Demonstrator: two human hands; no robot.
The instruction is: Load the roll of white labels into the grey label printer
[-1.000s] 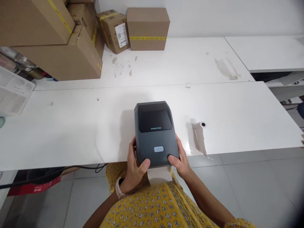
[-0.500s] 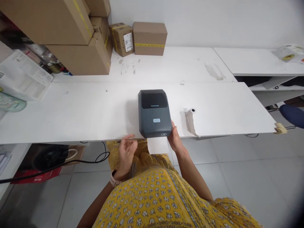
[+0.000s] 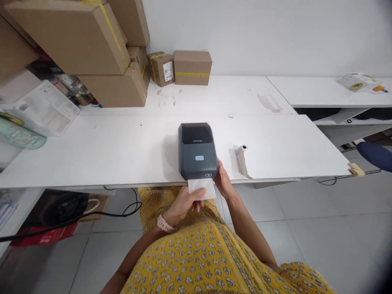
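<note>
A dark grey label printer (image 3: 197, 153) stands at the front edge of the white table, with a strip of white label paper (image 3: 210, 190) sticking out of its front. My left hand (image 3: 185, 201) is closed on this paper, thumb on top and fingers beneath. Against the printer's front right side rests my right hand (image 3: 224, 179), its fingers partly hidden behind the casing. To the right of the printer lies a small paper roll (image 3: 241, 157) with its loose end unwound toward the table edge.
Stacked cardboard boxes (image 3: 112, 87) rise at the back left, with two smaller ones, including a brown box (image 3: 192, 67), by the wall. A green bottle (image 3: 24, 132) lies at far left. A black cable (image 3: 101, 213) hangs below the table (image 3: 122, 163). A blue seat (image 3: 375, 155) is at far right.
My left hand has moved right from beside the printer and taken hold of the paper strip. My right hand stays at the printer's side. The view has tilted up slightly.
</note>
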